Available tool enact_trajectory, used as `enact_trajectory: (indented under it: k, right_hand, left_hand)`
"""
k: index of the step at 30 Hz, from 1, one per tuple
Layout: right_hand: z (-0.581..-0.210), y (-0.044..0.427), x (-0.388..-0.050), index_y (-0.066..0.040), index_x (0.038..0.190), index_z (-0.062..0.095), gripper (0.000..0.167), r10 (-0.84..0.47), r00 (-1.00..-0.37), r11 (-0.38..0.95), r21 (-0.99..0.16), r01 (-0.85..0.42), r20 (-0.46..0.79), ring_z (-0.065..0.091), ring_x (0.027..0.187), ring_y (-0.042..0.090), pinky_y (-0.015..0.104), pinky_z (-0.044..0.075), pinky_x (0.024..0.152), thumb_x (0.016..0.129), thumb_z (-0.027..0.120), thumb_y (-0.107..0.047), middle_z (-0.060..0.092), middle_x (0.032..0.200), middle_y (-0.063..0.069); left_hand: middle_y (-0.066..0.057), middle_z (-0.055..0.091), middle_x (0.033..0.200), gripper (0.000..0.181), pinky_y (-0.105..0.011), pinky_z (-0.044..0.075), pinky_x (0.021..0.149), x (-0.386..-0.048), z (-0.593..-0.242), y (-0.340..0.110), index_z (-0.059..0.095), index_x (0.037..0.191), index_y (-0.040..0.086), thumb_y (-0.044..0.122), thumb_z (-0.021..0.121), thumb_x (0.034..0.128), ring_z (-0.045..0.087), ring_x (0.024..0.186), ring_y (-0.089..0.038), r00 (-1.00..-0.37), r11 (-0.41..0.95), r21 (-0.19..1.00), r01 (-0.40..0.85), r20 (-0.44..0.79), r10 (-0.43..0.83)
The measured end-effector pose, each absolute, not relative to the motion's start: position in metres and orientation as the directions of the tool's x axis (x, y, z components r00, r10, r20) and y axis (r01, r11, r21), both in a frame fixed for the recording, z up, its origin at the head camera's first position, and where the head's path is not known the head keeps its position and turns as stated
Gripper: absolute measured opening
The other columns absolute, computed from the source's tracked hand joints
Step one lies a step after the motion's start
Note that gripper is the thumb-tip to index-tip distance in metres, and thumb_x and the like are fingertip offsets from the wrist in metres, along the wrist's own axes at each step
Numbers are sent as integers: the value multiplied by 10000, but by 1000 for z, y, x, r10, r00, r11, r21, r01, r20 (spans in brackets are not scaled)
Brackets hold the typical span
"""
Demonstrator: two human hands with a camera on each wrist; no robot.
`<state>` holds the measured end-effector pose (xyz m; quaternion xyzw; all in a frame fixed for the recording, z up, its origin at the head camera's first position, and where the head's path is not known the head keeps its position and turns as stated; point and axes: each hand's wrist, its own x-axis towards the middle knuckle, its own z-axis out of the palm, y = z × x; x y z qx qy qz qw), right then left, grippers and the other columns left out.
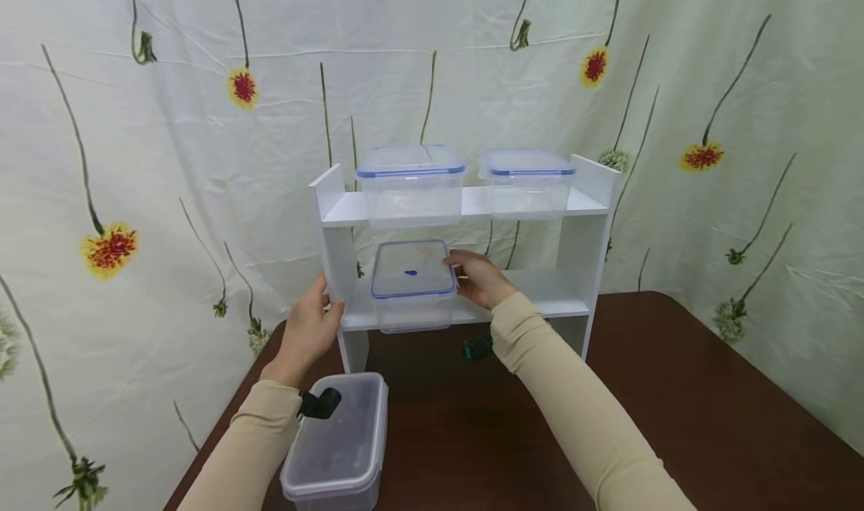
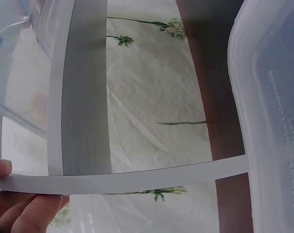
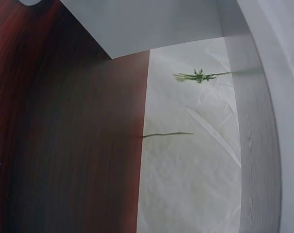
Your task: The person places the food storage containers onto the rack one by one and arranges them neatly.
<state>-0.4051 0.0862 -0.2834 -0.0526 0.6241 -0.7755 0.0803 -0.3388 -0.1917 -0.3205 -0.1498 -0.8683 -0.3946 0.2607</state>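
Observation:
A clear plastic food container with a blue-edged lid (image 1: 412, 312) is at the left part of the lower shelf board, its front jutting over the board's edge. My right hand (image 1: 481, 280) holds it by its right side, thumb on the lid's rim; the right wrist view does not show this hand. My left hand (image 1: 312, 329) grips the front edge of the white shelf's left side panel (image 1: 332, 248). In the left wrist view, the thumb and fingers (image 2: 37, 213) of that hand lie on opposite faces of the panel.
Two more clear containers, a larger one (image 1: 412, 196) and a smaller one (image 1: 529, 192), stand on the top board. A lidded container (image 1: 337, 440) sits on the brown table (image 1: 466, 436) below my left forearm. A small green object (image 1: 478, 347) lies under the shelf.

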Motion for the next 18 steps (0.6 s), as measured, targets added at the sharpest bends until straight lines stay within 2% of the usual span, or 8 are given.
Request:
enact_trajectory:
  k: [6,12,18]
  right_hand:
    - [-285,87,-404,-62,1596,218,670,-223,-975,-174,-984,33,7,482,646,88,202,447,575,1006,530,-128,549,856,21]
    - [-285,88,-403,-59,1600,198,689,-233,-972,-174,-985,25,17,477,644,93,210,444,578,1004,537,-131,552,835,16]
    - [-285,90,-403,-28,1476,422,482,-235,-972,-163,-986,43,-4,492,655,111,221,464,589,1024,527,-157,555,833,33]
  left_hand:
    - [-359,589,1302,535,-603,562,842,-338,-319,-192,380,1507,27,14,510,988,652,1115,-484,-827,652,608,453,560,52]
    - [-351,579,1326,539,-605,564,837,-339,-319,-192,377,1510,36,23,511,988,650,1124,-481,-831,650,611,451,554,55]
    - [-356,580,1321,530,-612,563,830,-339,-318,-192,380,1501,30,26,513,989,651,1116,-488,-824,650,604,461,563,62]
